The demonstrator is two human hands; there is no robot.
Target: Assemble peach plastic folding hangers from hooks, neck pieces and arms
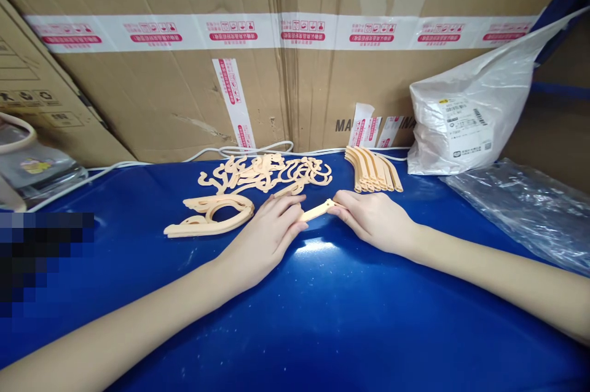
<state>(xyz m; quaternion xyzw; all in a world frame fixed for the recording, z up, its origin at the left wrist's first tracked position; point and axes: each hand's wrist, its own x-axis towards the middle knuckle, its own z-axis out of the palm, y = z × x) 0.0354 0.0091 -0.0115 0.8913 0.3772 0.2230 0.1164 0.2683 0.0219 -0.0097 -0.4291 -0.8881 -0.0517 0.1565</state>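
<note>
My left hand (270,232) and my right hand (380,220) meet over the middle of the blue table. Between them is a cream plastic hanger arm (314,212); both hands pinch it, the left at its left part and the right at its right end. My fingers cover both ends. Left of my left hand lie folded cream hangers (198,230), stacked on each other. Just beyond my hands spreads a loose pile of cream hanger hooks (265,164). A neat stack of curved hanger arms (371,171) sits behind my right hand.
Blue table (322,318) bears everything. A large cardboard box (184,91) walls off the back, with a white cable (203,152) along its foot. On the right are a white labelled bag (470,121) and clear plastic film (520,214). A transparent container (41,158) stands left.
</note>
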